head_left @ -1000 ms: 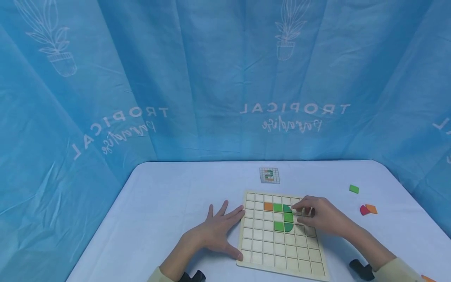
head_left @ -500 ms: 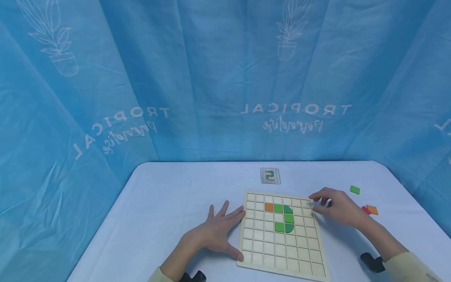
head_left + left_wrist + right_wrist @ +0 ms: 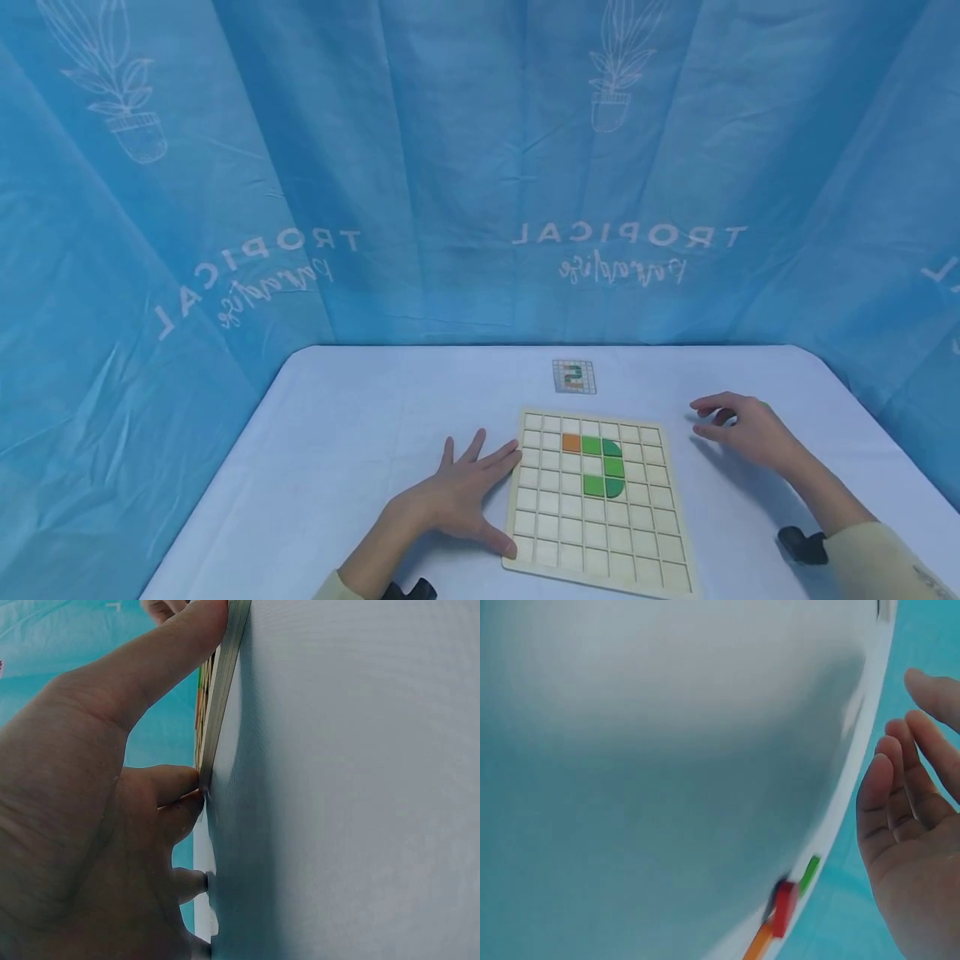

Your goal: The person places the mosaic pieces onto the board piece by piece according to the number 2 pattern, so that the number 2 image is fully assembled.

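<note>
A pale square grid board (image 3: 558, 529) lies on the white table. Set in its cells are an orange square tile (image 3: 572, 442), several green square tiles (image 3: 592, 486) and dark green rounded tiles (image 3: 614, 487). My left hand (image 3: 461, 497) is spread flat beside the board, its thumb and forefinger touching the left edge; the left wrist view shows the thumb (image 3: 150, 667) against the board's side. Off the board's right edge, my right hand (image 3: 750, 429) hovers over the table with loosely bent fingers. Nothing shows between its thumb and fingertips in the right wrist view.
A small card (image 3: 574, 377) with a coloured grid pattern lies behind the board. In the right wrist view, a red piece (image 3: 784, 909), a green piece (image 3: 808, 875) and an orange piece (image 3: 758, 943) lie on the table. A blue curtain (image 3: 465, 167) hangs behind.
My right hand has moved right, from over the tiles on the board to beyond its right edge, and now covers the loose pieces in the head view. My left hand stays put.
</note>
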Tool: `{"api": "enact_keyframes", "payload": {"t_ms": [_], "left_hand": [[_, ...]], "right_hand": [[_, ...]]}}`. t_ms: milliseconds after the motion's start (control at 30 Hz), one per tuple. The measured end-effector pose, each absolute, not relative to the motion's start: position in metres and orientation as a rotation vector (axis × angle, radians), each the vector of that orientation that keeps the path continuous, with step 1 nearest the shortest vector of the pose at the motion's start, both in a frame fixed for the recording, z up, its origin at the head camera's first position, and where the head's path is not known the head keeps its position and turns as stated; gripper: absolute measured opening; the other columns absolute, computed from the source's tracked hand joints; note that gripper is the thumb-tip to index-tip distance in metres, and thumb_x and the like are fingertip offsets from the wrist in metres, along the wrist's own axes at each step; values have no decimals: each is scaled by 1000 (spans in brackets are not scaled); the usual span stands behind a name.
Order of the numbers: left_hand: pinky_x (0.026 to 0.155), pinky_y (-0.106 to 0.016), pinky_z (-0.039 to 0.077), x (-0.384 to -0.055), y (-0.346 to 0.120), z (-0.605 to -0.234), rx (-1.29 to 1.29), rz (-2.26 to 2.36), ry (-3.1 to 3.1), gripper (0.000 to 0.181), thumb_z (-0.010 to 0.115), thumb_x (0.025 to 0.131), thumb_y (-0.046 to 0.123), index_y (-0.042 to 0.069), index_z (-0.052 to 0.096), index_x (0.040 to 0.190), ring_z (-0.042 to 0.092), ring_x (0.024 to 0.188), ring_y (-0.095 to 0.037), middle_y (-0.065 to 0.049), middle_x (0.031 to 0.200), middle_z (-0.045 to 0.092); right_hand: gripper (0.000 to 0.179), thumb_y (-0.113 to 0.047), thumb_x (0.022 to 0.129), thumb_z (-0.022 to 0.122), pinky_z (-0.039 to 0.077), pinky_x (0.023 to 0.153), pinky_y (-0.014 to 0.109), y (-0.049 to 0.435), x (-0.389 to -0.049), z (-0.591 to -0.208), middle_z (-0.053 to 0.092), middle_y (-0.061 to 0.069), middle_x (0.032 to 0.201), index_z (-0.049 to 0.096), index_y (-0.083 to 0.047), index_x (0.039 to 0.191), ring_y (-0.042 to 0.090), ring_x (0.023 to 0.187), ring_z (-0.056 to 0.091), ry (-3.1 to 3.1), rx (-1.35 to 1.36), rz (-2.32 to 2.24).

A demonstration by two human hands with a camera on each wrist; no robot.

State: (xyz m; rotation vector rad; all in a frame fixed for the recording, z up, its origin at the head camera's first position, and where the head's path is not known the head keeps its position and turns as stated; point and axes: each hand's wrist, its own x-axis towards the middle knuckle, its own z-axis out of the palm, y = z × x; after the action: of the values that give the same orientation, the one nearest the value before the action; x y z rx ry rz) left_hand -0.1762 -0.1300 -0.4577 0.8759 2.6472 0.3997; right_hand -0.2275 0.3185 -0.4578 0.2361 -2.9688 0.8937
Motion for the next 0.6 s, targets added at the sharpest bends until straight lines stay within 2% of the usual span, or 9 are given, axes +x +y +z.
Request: {"api": "enact_keyframes", "payload": {"t_ms": [200, 367, 500, 600], "left_hand": [[104, -69, -7, -175, -130, -456, 869, 420, 2637, 121, 64, 57, 85, 26, 22, 154, -5, 144, -33, 14, 159, 9], [105, -69, -6, -175, -130, -457, 873, 417, 2644, 121, 63, 57, 85, 27, 22, 154, -4, 145, -34, 15, 159, 9], [105, -69, -6, -175, -131, -458, 880, 408, 2655, 121, 63, 56, 85, 27, 21, 154, -4, 145, -33, 15, 159, 9], [105, -68, -6, -176, -132, -458, 887, 403, 2658, 121, 63, 57, 85, 27, 21, 154, -4, 145, -33, 15, 159, 9]], "right_hand": [[49, -32, 85, 74, 50, 66, 36, 339, -233, -463, 61, 18, 115, 63, -3, 122, 33, 98, 56, -2978, 142, 881], [67, -36, 85, 72, 53, 59, 36, 351, -235, -466, 48, 30, 128, 49, 2, 135, 46, 110, 48, -2983, 21, 913], [74, -36, 86, 71, 51, 50, 31, 359, -236, -469, 42, 35, 130, 40, 5, 140, 48, 105, 49, -2983, -57, 933], [74, -37, 87, 70, 55, 56, 37, 366, -238, -470, 42, 36, 129, 39, 6, 140, 50, 105, 49, -2986, -76, 917]]}}
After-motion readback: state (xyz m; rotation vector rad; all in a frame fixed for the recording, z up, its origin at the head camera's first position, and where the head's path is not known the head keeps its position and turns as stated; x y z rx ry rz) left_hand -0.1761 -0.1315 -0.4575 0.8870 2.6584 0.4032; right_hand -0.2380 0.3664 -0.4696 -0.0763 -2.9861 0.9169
